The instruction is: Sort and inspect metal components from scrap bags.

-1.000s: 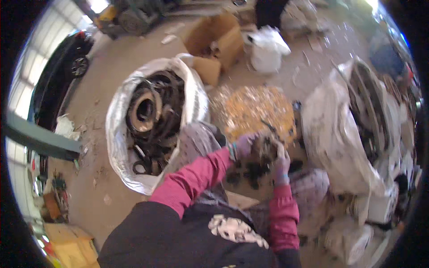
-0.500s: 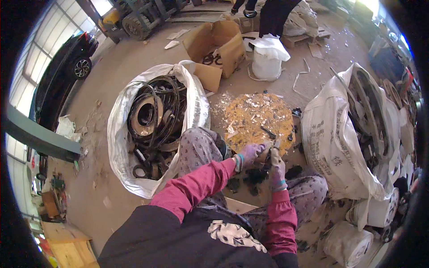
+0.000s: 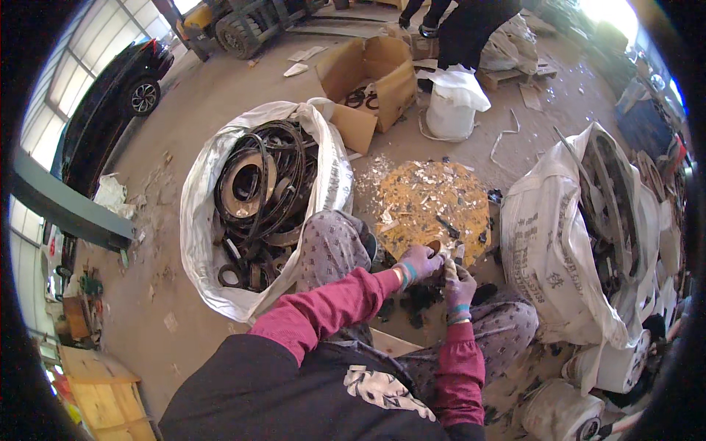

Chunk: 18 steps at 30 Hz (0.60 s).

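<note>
My left hand (image 3: 419, 263), in a purple glove, is closed around a small brown curved piece (image 3: 434, 246) whose rounded edge sticks up past the fingers. Just to its right, my right hand (image 3: 460, 287), gloved too, is shut on a small tool with a grey blade-like tip (image 3: 460, 251); its handle is hidden. The two hands nearly touch over the near edge of a yellowish-brown round block top (image 3: 419, 192), strewn with white chips and black scraps. A dark elongated scrap (image 3: 447, 226) lies there just beyond my fingers. Black pieces (image 3: 415, 301) lie below my hands.
At left stands a white woven sack (image 3: 195, 242) of rings and black bands; at right, another sack (image 3: 533, 242) of long scraps. Beyond are a cardboard box (image 3: 401, 84), a white bucket (image 3: 450, 117) and a standing person (image 3: 478, 33). A forklift (image 3: 239, 33) and dark car (image 3: 110, 110) are farther off.
The view has shifted slightly. My left hand has turned, and the brown curved piece now shows above its fingers. My right hand keeps the tool close beside it.
</note>
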Available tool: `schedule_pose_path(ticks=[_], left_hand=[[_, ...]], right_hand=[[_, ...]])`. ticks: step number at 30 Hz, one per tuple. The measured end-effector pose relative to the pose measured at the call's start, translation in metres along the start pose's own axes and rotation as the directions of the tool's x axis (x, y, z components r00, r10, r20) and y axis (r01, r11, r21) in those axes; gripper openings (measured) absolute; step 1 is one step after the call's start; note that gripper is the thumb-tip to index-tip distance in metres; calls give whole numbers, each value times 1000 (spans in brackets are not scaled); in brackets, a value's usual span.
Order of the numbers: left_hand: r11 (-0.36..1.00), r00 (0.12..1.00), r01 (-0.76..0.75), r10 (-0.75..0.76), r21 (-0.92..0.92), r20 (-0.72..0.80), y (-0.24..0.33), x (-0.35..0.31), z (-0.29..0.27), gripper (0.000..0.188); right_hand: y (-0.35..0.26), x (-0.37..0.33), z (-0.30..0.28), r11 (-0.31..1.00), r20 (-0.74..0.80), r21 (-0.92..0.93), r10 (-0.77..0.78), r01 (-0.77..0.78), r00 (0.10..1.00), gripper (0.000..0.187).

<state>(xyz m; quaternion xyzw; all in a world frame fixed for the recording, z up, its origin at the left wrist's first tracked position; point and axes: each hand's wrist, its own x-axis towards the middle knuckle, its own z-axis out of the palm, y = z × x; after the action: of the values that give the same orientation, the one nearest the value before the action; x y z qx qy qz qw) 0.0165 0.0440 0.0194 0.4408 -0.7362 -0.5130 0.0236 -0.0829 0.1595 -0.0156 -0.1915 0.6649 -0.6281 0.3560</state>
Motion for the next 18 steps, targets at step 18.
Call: schedule_pose_path(ticks=[18], left_hand=[[595,989,130,-26,-793,142,-63,40,0,25]], right_hand=[[4,13,-3,888,266,418,84,-193,960,36]])
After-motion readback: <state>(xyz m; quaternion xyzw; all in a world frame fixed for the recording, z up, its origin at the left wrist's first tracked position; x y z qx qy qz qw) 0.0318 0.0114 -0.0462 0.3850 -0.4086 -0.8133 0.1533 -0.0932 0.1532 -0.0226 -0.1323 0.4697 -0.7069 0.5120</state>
